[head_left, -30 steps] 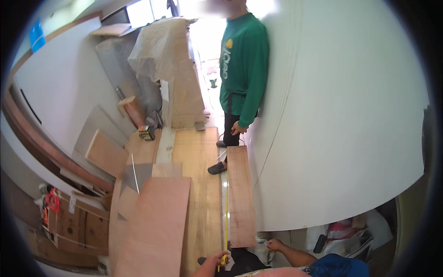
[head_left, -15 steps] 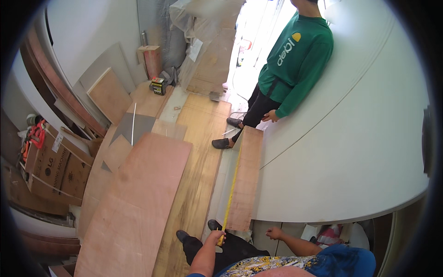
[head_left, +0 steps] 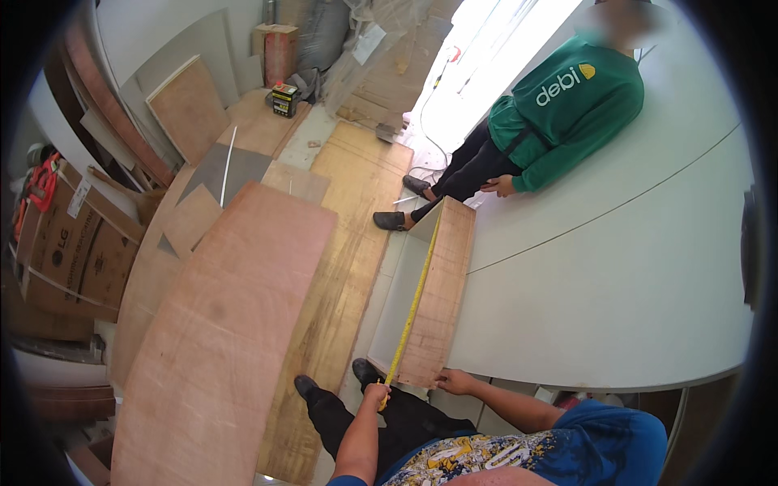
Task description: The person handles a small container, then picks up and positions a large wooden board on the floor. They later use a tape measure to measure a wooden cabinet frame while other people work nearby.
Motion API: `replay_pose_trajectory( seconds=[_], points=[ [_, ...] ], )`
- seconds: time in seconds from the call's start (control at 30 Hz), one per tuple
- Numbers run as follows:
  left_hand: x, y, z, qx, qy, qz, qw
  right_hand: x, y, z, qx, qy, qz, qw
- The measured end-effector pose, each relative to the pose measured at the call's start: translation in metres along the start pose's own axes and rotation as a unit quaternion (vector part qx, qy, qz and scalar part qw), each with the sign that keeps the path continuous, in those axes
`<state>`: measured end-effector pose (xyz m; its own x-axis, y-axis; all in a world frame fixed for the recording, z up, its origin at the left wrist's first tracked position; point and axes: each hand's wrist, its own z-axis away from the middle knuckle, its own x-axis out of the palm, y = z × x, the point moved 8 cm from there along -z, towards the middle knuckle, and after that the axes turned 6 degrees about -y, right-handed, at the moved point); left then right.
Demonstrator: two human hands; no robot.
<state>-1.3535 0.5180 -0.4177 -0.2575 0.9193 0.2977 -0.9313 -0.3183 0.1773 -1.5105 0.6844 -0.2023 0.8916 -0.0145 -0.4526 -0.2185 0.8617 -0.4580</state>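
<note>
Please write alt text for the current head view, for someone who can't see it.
A person's left hand holds a yellow tape measure, its blade stretched along a long, box-like wooden piece; the right hand is at the piece's near end. A co-worker in green stands near its far end, and a large wooden sheet lies to the left.

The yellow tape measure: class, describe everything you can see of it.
The tape measure has a narrow yellow blade, drawn out long and nearly straight, slanting away along the left edge of the long wooden box's upper face. Its yellow case is gripped, partly hidden, in the left hand. Markings are too small to read.
</note>
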Motion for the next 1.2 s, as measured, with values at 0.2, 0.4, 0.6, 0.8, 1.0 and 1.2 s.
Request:
replay_pose_trajectory(
  seconds=[0.2, 0.4, 0.6, 0.8, 1.0, 1.2],
  points=[
    [-0.008, 0.011, 0.016, -0.014, 0.011, -0.016, 1.0, -0.007, 0.004, -0.013, -0.01, 0.026, -0.028, 0.999],
    [-0.003, 0.019, 0.024, -0.017, -0.01, -0.015, 1.0, -0.016, 0.032, -0.01, 0.017, 0.047, -0.072, 0.996],
    [0.004, 0.022, 0.024, -0.029, -0.027, 0.003, 0.999, 0.026, 0.111, 0.008, 0.077, 0.036, -0.048, 0.995],
    [0.007, 0.025, 0.027, -0.023, 0.0, -0.032, 0.999, 0.069, 0.172, 0.017, 0.107, 0.038, -0.092, 0.989],
    [0.003, 0.011, 0.0, -0.021, -0.007, -0.017, 1.0, 0.094, 0.187, 0.01, 0.09, 0.031, -0.125, 0.988],
    [-0.001, -0.003, -0.025, 0.024, -0.001, -0.017, 1.0, 0.092, 0.187, 0.002, 0.072, -0.008, -0.136, 0.988]
  ],
)
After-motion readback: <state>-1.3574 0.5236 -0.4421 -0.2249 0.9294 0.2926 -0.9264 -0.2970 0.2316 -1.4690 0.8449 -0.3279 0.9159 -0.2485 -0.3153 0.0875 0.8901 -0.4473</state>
